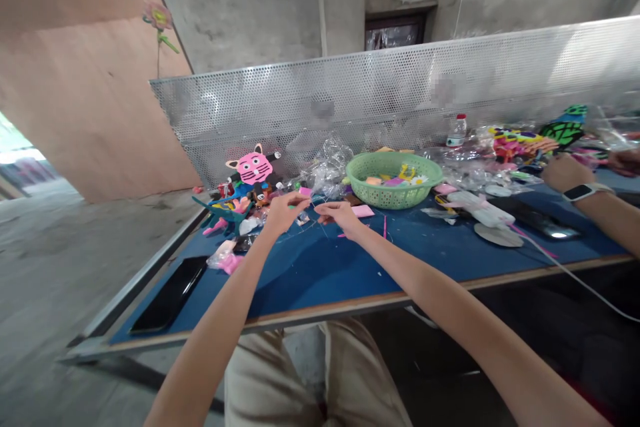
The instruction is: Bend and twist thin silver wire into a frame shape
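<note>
Above the blue tabletop (pixel 320 273), my left hand (pixel 285 212) is closed in a pinch, thumb and index finger together. Close by on its right, my right hand (pixel 340 215) pinches too. A thin pale thread (pixel 324 231) runs between the fingertips and trails below them; its ends are hard to follow. Just behind the hands lies a pink foam piece (pixel 363 211). A pink strip (pixel 385 227) rests to the right of my right hand. Past my left hand stands a pink cat-face figure (pixel 254 168) among small coloured craft pieces.
A green plastic basket (pixel 395 195) with foam pieces stands behind my right hand. On the left lies a black phone (pixel 170 295). A glue gun (pixel 477 209) with its cord sits to the right, near another person's hand (pixel 567 177). A perforated metal panel (pixel 280 103) borders the back.
</note>
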Demonstrator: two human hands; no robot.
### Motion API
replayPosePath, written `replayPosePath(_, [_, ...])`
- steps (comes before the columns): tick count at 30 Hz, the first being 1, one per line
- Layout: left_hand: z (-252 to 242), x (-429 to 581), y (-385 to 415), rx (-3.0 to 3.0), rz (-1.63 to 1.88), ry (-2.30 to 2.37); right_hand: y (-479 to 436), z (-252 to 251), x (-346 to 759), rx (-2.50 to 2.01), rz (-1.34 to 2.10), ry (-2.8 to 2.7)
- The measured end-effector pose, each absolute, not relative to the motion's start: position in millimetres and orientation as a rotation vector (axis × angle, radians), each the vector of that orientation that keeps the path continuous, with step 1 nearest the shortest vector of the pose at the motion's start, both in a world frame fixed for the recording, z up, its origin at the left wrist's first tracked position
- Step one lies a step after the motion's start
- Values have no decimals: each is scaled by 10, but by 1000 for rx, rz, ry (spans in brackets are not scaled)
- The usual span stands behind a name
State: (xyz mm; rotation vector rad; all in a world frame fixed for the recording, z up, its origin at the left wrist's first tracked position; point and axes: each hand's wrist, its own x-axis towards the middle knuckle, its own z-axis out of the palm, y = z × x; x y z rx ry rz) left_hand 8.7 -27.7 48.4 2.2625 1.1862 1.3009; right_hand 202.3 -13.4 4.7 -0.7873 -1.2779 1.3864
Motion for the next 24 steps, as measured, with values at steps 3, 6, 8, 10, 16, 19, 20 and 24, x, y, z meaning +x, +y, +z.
replayPosePath(3, [458, -63, -266, 2025, 1127, 910, -120, 91, 2065, -723, 1198, -1404])
replayPosePath(6, [424, -153, -261, 1860, 1128, 785, -145, 150, 2075, -699, 1128, -1473])
replayPosePath(8, [407, -159, -260, 1792, 1153, 783, -177, 179, 2068, -699, 1131, -1482])
replayPosePath(10, [402, -140, -265, 1769, 1120, 838, -206, 191, 2059, -703, 1128, -1489])
replayPosePath(16, [416, -135, -310, 1723, 1004, 823, -221, 181, 2068, -704, 1126, -1531])
replayPosePath(19, [410, -156, -327, 1694, 971, 708, -207, 181, 2078, -671, 1136, -1533])
replayPosePath(20, [407, -158, -331, 1689, 967, 682, -203, 182, 2081, -662, 1142, -1532])
replayPosePath(24, [406, -128, -343, 1657, 987, 631, -196, 178, 2086, -632, 1165, -1532])
